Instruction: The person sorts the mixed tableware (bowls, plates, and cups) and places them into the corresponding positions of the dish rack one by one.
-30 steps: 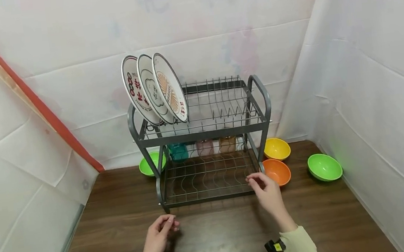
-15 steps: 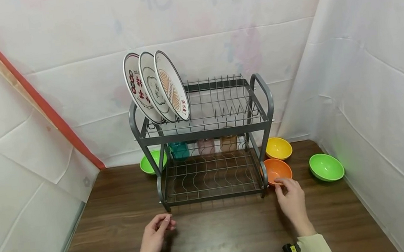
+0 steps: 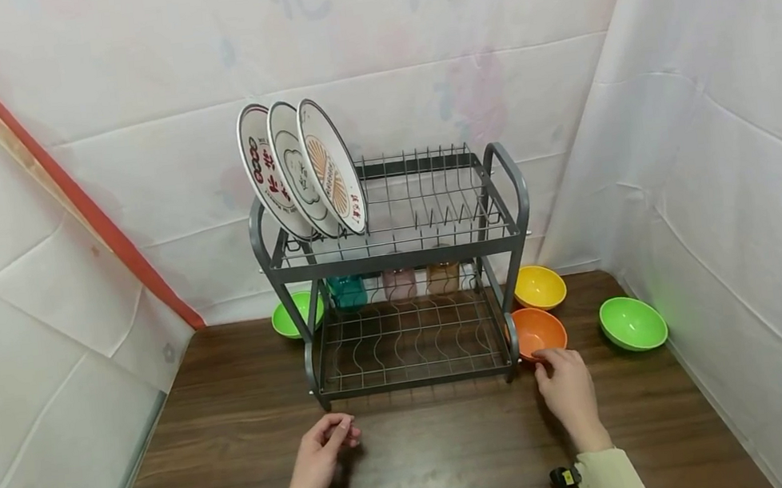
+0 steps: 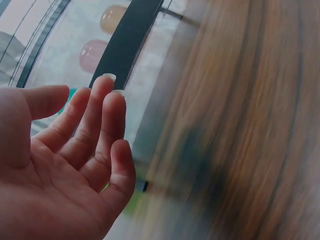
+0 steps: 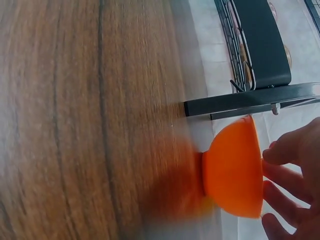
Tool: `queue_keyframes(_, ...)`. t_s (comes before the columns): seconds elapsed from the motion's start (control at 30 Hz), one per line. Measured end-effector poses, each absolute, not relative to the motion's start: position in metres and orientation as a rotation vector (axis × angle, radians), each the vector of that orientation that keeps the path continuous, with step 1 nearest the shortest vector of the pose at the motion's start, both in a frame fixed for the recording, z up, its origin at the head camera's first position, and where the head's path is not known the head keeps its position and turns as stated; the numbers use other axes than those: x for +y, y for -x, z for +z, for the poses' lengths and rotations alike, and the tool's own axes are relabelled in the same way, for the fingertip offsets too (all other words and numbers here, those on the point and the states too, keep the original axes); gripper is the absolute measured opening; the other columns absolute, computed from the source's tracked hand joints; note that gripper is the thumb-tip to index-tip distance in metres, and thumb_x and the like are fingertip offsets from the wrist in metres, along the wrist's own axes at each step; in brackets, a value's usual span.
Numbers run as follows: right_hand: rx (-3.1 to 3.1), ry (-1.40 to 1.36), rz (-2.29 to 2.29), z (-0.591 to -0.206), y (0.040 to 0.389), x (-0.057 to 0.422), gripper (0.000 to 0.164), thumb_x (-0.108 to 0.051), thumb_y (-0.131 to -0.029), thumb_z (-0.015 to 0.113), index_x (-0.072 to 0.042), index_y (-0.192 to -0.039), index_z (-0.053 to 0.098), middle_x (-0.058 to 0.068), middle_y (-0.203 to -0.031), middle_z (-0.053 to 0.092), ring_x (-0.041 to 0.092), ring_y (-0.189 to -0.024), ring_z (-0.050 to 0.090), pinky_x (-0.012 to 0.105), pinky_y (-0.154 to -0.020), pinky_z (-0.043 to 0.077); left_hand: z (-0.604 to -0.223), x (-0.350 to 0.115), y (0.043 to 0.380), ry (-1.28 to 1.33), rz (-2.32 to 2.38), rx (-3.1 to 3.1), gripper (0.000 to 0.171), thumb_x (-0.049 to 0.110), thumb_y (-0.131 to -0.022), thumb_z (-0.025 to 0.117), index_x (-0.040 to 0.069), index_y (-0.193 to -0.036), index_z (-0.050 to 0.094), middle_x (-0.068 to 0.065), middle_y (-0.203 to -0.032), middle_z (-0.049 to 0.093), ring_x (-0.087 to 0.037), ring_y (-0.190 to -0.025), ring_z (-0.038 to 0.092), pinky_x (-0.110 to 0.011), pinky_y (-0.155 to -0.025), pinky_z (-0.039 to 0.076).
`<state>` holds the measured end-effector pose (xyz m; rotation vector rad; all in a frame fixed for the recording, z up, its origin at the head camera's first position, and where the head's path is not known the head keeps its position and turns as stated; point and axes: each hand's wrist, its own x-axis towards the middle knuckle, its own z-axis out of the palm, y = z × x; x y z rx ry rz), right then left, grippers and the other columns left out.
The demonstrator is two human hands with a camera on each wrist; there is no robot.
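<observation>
My right hand [image 3: 568,389] is at the near rim of an orange bowl [image 3: 542,330], which stands upright on the table beside the right legs of a dark metal dish rack [image 3: 400,261]. In the right wrist view, its bent thumb and fingers [image 5: 282,197] hover right at the rim of the bowl [image 5: 232,172], not wrapped around its wall. My left hand [image 3: 319,455] hangs over the table in front of the rack's left side. Palm up in the left wrist view, that hand [image 4: 75,155] holds nothing, its fingers loosely curled.
Three patterned plates [image 3: 335,170] lean upright in the rack's upper left. Low behind the rack are a teal cup [image 3: 348,292], a pink cup [image 3: 399,283] and an amber cup [image 3: 442,278]. Around it stand a yellow bowl [image 3: 539,288] and green bowls [image 3: 633,323].
My right hand has moved right, away from the rack's lower front, to the orange bowl's rim. The left hand has shifted slightly right. Rack and plates stay in place.
</observation>
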<state>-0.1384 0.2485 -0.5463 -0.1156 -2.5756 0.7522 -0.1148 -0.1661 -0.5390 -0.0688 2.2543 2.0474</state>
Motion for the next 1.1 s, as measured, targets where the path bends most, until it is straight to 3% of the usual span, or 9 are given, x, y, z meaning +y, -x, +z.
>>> queue_keyframes(0.4,-2.496,0.071,0.679,-0.545,0.131,0.24,0.017,0.003,-0.075,0.081,-0.002,-0.091,0.076,0.013,-0.088,0.073,0.033,-0.081,0.059,0.05,-0.074,0.046,-0.541,-0.14,0.114,-0.071,1.994,2.157,0.027,0.011,-0.101,0.057,-0.014,-0.111,0.059,-0.019,-0.093,0.069,-0.024,-0.08,0.066,-0.036,-0.078,0.056)
queue_keyframes(0.77,-2.653,0.098,0.62,-0.544,0.127,0.236,0.022,-0.005,-0.075,0.086,-0.004,-0.095,0.077,0.011,-0.092,0.072,0.032,-0.083,0.057,0.048,-0.074,0.045,-0.541,-0.13,0.113,-0.116,1.979,2.112,0.029,0.012,-0.101,0.057,-0.014,-0.112,0.059,-0.017,-0.094,0.069,-0.026,-0.083,0.067,-0.031,-0.078,0.054)
queue_keyframes(1.1,-2.647,0.091,0.59,-0.548,0.124,0.235,0.016,-0.004,-0.075,0.085,-0.004,-0.09,0.078,0.01,-0.086,0.071,0.031,-0.081,0.057,0.047,-0.073,0.045,-0.543,-0.127,0.114,-0.12,1.954,2.099,0.03,0.014,-0.102,0.056,-0.013,-0.112,0.06,-0.017,-0.093,0.07,-0.027,-0.083,0.067,-0.031,-0.078,0.054)
